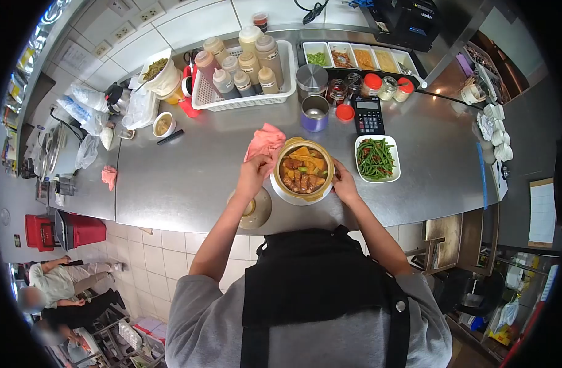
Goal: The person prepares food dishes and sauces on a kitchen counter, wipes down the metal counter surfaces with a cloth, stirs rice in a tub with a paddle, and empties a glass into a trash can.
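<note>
A clay pot [304,142] of braised meat and tofu-like pieces in brown broth stands on a white plate [286,195] near the counter's front edge. At its left, my left hand [256,174] has its fingers closed on the lower end of a crumpled pink cloth [266,141]. My right hand [343,183] is against the pot's right side, fingers curled at its edge; some fingertips are hidden. A bit of red shows under that hand. Partly behind my left forearm, a round pot lid [257,211] lies at the counter edge.
Right of the pot sit a square dish of green beans [378,159] and a calculator [369,115]. Behind are a purple cup [314,114], jars, a basket of squeeze bottles [247,104] and a topping tray [354,56]. A small bowl [164,124] stands left. Other people are at lower left.
</note>
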A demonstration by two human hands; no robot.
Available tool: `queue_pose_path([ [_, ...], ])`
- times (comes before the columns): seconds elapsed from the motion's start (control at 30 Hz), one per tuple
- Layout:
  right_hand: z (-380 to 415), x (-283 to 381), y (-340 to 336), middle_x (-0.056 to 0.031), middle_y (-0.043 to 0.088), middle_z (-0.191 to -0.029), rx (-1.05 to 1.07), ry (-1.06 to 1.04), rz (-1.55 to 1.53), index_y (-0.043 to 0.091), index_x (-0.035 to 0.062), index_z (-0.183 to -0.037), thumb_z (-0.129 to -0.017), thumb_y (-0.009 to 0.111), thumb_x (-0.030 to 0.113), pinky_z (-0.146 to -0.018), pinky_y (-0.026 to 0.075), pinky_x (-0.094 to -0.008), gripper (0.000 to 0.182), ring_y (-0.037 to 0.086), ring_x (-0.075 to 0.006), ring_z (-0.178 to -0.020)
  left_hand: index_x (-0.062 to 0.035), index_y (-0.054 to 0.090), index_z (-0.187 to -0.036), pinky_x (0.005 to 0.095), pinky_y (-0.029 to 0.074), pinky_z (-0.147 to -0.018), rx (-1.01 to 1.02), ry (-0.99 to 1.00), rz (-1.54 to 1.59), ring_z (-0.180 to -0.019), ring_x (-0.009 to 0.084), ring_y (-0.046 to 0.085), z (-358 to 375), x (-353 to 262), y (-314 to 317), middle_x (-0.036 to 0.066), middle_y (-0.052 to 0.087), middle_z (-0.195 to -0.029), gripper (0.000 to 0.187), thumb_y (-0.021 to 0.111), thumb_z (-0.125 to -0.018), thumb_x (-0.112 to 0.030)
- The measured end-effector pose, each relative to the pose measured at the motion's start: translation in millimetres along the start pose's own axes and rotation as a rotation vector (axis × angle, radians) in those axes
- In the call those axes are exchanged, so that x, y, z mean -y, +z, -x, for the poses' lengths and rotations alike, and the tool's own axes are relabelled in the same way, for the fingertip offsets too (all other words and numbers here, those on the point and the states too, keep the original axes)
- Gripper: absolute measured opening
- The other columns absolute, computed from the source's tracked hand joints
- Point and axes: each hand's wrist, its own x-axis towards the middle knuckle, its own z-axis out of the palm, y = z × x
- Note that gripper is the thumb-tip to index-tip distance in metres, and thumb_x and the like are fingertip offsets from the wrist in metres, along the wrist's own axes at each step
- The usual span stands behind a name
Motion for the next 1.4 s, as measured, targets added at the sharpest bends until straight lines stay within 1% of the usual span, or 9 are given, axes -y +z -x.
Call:
queue_pose_path([
  [0.1, -0.1, 1.1, -3.0, -0.0070, 0.060, -0.075, 0.022, 0.027, 0.018, 0.042, 0.0149, -0.146, -0.091, 0.054, 0.000, -0.053, 0.052, -0.0311, 0.058, 0.058, -0.0138, -0.058, -0.0001, 0.067, -0.101, 0.0307, 0.055, -0.073, 0.064, -0.145, 0.040, -0.084, 0.0192, 0.070, 1.7, -12.7, 9.8, 0.012, 0.072, -0.094, 0.019, 0.065, -0.083, 0.004],
  [0.17, -1.5, 1.5, -5.0, -0.0071, 0.059, -0.075, 0.036, 0.026, 0.024, 0.042, 0.0143, -0.147, -0.091, 0.055, 0.000, -0.053, 0.052, -0.0314, 0.058, 0.058, -0.0141, -0.058, 0.0015, 0.065, -0.086, 0.0342, 0.052, -0.069, -0.021, -0.044, 0.087, -0.078, 0.0245, 0.068, -3.2, -19.8, 14.4, 0.015, 0.067, -0.082, 0.011, 0.069, -0.076, 0.004],
  [0.4, -5.6, -4.7, -8.4, -0.0068, 0.056, -0.068, 0.056, -0.057, 0.074, 0.041, 0.0126, -0.147, -0.089, 0.056, 0.002, -0.055, 0.048, -0.0316, 0.060, 0.056, -0.0149, -0.056, -0.0013, 0.051, -0.087, 0.0410, 0.050, -0.067, -0.008, 0.104, -0.251, -0.080, 0.0331, 0.066, -46.4, -32.3, 21.6, 0.015, 0.063, -0.078, 0.022, 0.067, -0.072, 0.004],
  [0.67, -14.7, -8.8, -14.8, -0.0132, 0.065, -0.077, 0.116, -0.050, 0.130, 0.043, 0.0128, -0.146, -0.089, 0.058, 0.009, -0.063, 0.050, -0.0348, 0.059, 0.062, -0.0214, -0.062, -0.0053, 0.052, -0.099, 0.0426, 0.051, -0.077, 0.507, 0.407, -0.435, -0.093, 0.0322, 0.065, -114.9, -42.1, 22.9, 0.014, 0.064, -0.098, 0.035, 0.073, -0.071, -0.001],
  [0.9, 3.7, 1.4, -18.1, -0.0190, 0.069, -0.090, 0.019, -0.051, 0.177, 0.050, 0.0099, -0.140, -0.090, 0.059, 0.013, -0.075, 0.052, -0.0398, 0.051, 0.067, -0.0311, -0.077, -0.0061, 0.052, -0.102, 0.0395, 0.050, -0.074, 0.573, 0.464, -0.353, -0.088, 0.0307, 0.064, -130.4, -15.8, 26.8, 0.013, 0.064, -0.092, 0.037, 0.071, -0.070, -0.001],
  [1.07, 39.7, 1.8, -7.6, -0.0234, 0.068, -0.091, -0.302, -0.345, 0.511, 0.052, 0.0022, -0.134, -0.091, 0.058, 0.014, -0.074, 0.053, -0.0399, 0.045, 0.068, -0.0324, -0.079, -0.0034, 0.054, -0.102, 0.0385, 0.052, -0.073, 0.443, 0.199, -0.356, -0.087, 0.0283, 0.066, -100.3, -26.6, 9.4, 0.011, 0.065, -0.091, 0.037, 0.072, -0.069, -0.005],
  [1.17, 59.0, 30.3, 0.5, -0.0260, 0.067, -0.090, 0.126, 0.116, 0.046, 0.037, -0.0057, -0.140, -0.095, 0.053, 0.016, -0.063, 0.057, -0.0401, 0.052, 0.071, -0.0307, -0.069, -0.0011, 0.054, -0.098, 0.0385, 0.052, -0.072, 0.321, 0.038, -0.312, -0.084, 0.0289, 0.067, -80.9, 9.6, 14.9, 0.012, 0.065, -0.085, 0.035, 0.073, -0.070, -0.008],
  [1.3, 66.5, 44.0, 21.7, -0.0201, 0.066, -0.082, 0.176, 0.134, -0.266, 0.017, 0.0022, -0.148, -0.097, 0.049, 0.008, -0.056, 0.059, -0.0346, 0.061, 0.070, -0.0246, -0.064, -0.0005, 0.054, -0.094, 0.0388, 0.052, -0.072, 0.203, -0.021, -0.300, -0.081, 0.0296, 0.067, -45.0, -13.5, 7.6, 0.013, 0.066, -0.081, 0.031, 0.073, -0.071, -0.010],
  [1.4, 56.8, 33.7, 18.5, -0.0196, 0.066, -0.081, 0.133, 0.046, -0.062, 0.020, 0.0032, -0.147, -0.095, 0.048, 0.006, -0.052, 0.058, -0.0340, 0.059, 0.069, -0.0243, -0.060, -0.0006, 0.055, -0.095, 0.0408, 0.052, -0.067, 0.189, -0.127, -0.310, -0.078, 0.0328, 0.068, -31.3, -25.8, 1.3, 0.016, 0.068, -0.084, 0.030, 0.073, -0.072, -0.008],
])
